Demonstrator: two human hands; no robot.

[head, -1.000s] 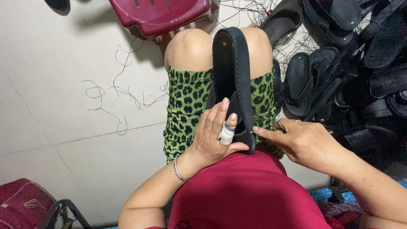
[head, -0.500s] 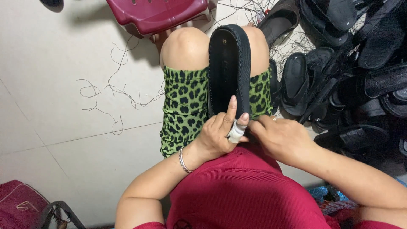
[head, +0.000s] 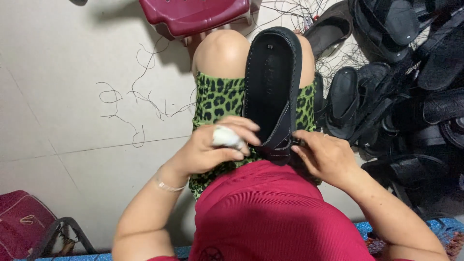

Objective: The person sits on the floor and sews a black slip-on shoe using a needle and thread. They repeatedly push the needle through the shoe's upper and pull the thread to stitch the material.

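While the sandal [head: 272,87] lies along the lap, sole side down and toe out past the knees, both hands work at its near end. The left hand [head: 212,150] has a white wrap [head: 226,137] on one finger, and its fingers curl over the sandal's left edge by the strap [head: 280,133]. The right hand [head: 325,155] pinches at the strap's right side; it may hold a needle or thread there, but that spot is too small to tell. To do this well, I think the left hand should press the sandal firm on the green shorts [head: 212,104] so it does not slide, and the right should pull slow and straight. Right of the sandal sits a pile of black sandals [head: 401,96]. Left of it, loose threads [head: 130,101] lie on the floor [head: 63,72]. Past its toe stands a red stool [head: 193,14].
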